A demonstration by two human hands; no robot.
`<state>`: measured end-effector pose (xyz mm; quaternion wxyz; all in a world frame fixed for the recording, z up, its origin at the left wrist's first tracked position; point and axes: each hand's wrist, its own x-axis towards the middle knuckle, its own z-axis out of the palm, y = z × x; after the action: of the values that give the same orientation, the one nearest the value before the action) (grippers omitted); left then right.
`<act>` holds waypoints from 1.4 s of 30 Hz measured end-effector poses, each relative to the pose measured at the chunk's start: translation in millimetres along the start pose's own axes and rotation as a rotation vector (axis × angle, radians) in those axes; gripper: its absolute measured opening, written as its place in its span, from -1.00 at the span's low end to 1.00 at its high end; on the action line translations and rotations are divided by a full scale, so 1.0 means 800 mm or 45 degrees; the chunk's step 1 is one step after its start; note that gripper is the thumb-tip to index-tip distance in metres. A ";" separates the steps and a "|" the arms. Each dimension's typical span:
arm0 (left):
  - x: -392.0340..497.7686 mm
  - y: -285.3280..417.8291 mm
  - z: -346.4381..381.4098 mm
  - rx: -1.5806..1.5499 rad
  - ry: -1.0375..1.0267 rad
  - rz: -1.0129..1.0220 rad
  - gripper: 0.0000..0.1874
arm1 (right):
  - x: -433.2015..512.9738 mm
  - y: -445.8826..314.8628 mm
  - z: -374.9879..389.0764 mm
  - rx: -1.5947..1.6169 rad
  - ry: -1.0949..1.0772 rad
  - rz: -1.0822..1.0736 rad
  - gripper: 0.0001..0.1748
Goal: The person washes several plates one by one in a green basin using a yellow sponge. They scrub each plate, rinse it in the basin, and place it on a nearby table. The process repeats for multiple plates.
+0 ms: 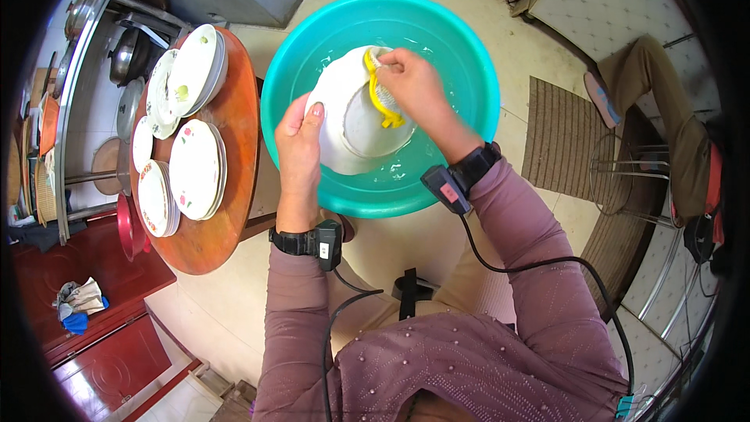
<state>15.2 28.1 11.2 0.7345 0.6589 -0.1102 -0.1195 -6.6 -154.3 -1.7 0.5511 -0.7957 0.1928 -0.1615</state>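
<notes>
A white plate [334,135], its underside with the round foot ring facing up, is tilted over a turquoise plastic basin [287,53] of water. My left hand [302,135] grips the plate's left rim, thumb on top. In my right hand [410,79] is a yellow-edged scrubbing cloth [374,91] with a pale mesh middle, pressed against the plate's upper right part. The right fingers pinch the cloth near its top. The plate's lower right edge lies close to the water; whether it dips in, I cannot tell.
Left of the basin, a round wooden table [237,129] carries stacks of patterned plates [196,170] and oval dishes [193,70]. A metal rack [88,94] with pots stands beyond it. At right a person's leg [650,82] rests near a wire-frame stool [633,155]. Cables run from both wrist devices.
</notes>
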 end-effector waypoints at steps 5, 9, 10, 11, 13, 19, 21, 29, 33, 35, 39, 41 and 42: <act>-0.001 -0.003 -0.010 -0.003 -0.056 -0.045 -0.67 | -0.041 -0.003 0.024 -0.010 0.036 -0.601 -0.78; 0.000 0.000 -0.019 0.015 -0.103 -0.075 -0.64 | -0.019 0.036 0.027 0.230 -0.068 -0.225 -0.79; -0.001 -0.001 -0.021 0.009 -0.094 -0.092 -0.63 | 0.003 0.049 0.024 0.349 -0.039 -0.055 -0.79; -0.002 -0.001 -0.022 0.023 -0.102 -0.078 -0.63 | 0.027 0.062 0.020 0.319 -0.011 0.085 -0.79; -0.003 -0.001 -0.022 0.036 -0.114 -0.078 -0.63 | 0.045 0.073 0.019 0.282 0.000 0.286 -0.80; -0.004 0.001 -0.020 -0.015 -0.169 -0.047 -0.62 | -0.034 0.034 0.047 0.064 0.098 -0.525 -0.83; -0.004 0.002 -0.021 0.007 -0.161 -0.073 -0.62 | -0.025 0.021 0.033 0.047 0.045 -0.245 -0.82; -0.004 -0.001 -0.022 0.031 -0.129 -0.054 -0.63 | -0.007 0.009 0.020 0.093 -0.020 -0.048 -0.80; -0.005 0.015 -0.017 0.028 -0.120 -0.077 -0.65 | -0.021 0.004 0.026 -0.070 -0.034 -0.526 -0.79; -0.011 0.031 -0.017 0.095 -0.120 -0.061 -0.67 | -0.009 0.003 0.018 0.112 0.053 -0.192 -0.79; -0.007 0.048 -0.006 0.272 -0.189 -0.089 -0.70 | -0.007 0.003 0.016 0.086 0.079 -0.113 -0.80; 0.006 0.046 0.010 0.321 -0.180 -0.043 -0.72 | -0.012 0.005 0.022 0.150 0.185 -0.366 -0.79; 0.011 0.044 0.018 0.327 -0.176 -0.027 -0.72 | -0.009 0.009 0.023 0.148 0.233 -0.486 -0.79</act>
<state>19.9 15.2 47.9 0.6334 0.7389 -0.1681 -0.1571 -5.4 -138.1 -14.7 0.5357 -0.7667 0.0784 -0.3452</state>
